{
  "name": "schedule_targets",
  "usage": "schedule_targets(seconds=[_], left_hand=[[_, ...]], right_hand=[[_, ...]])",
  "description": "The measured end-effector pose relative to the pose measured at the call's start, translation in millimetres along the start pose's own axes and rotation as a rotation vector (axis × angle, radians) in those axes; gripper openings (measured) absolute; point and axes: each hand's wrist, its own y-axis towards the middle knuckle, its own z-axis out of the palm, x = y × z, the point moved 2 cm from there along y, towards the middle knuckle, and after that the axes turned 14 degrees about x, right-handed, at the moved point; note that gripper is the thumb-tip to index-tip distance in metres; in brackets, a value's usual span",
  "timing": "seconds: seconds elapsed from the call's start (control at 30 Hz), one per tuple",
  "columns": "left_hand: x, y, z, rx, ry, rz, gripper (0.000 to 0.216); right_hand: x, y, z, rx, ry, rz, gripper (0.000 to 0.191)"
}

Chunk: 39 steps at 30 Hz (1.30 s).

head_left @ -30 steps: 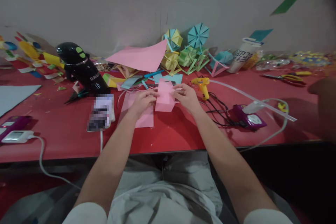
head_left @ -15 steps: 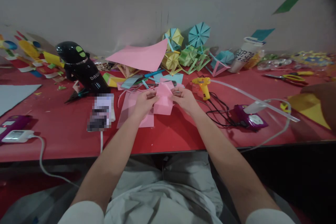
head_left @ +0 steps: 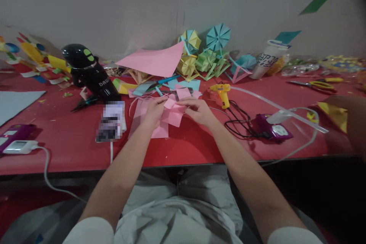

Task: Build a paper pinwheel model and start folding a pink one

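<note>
A folded piece of pink paper [head_left: 173, 115] with several creases is held between my two hands above the red table. My left hand [head_left: 154, 112] is closed on its left side. The fingers of my right hand [head_left: 197, 109] pinch its upper right part. Beneath my left hand lies a flat pink sheet [head_left: 137, 124]. Just beyond my hands, cut paper pieces in blue [head_left: 191, 85] and pink lie in a loose pile. A yellow glue gun [head_left: 222, 93] stands to the right of my right hand.
On the left are a phone [head_left: 111, 122], a black bottle [head_left: 94, 76] and a purple power socket [head_left: 17, 137]. At the right sit another purple socket [head_left: 273, 127], a clear glue stick [head_left: 277, 108] and scissors [head_left: 314, 85]. Folded paper models [head_left: 218, 38] line the wall. Another person's hand [head_left: 354, 116] holds yellow paper.
The pink paper has turned and tilted to the left in my hands, with its folds now spread differently. At the right, the other person's hand has shifted with the yellow paper.
</note>
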Motion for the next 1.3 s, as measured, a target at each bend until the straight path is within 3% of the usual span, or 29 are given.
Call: schedule_targets(seconds=[0.13,0.27,0.4,0.57,0.97,1.3], left_hand=[[-4.9,-1.6,-1.2,0.105,-0.028,-0.053,0.027],[-7.4,-3.6,-5.1,0.238,0.219,0.058,0.026],[-7.7,-6.9,-0.8,0.348,0.46,0.104,0.022],[-10.8,-10.6,11.1,0.405,0.586,0.149,0.023],[-15.3,-16.1,12.0,0.405,0.669,0.291,0.016],[-18.2,-19.8,9.8,0.343,0.743,0.252,0.016]], right_hand=[[5.0,-2.2,-2.5,0.008,-0.057,0.004,0.024],[6.4,-1.6,-0.8,-0.014,-0.023,0.05,0.018],[4.4,0.8,1.5,-0.071,0.109,0.149,0.028],[2.5,1.8,2.2,-0.037,0.181,0.264,0.037],[-1.5,-1.4,-1.0,-0.004,0.318,0.328,0.028],[-1.6,-1.5,-2.4,-0.018,0.314,0.321,0.031]])
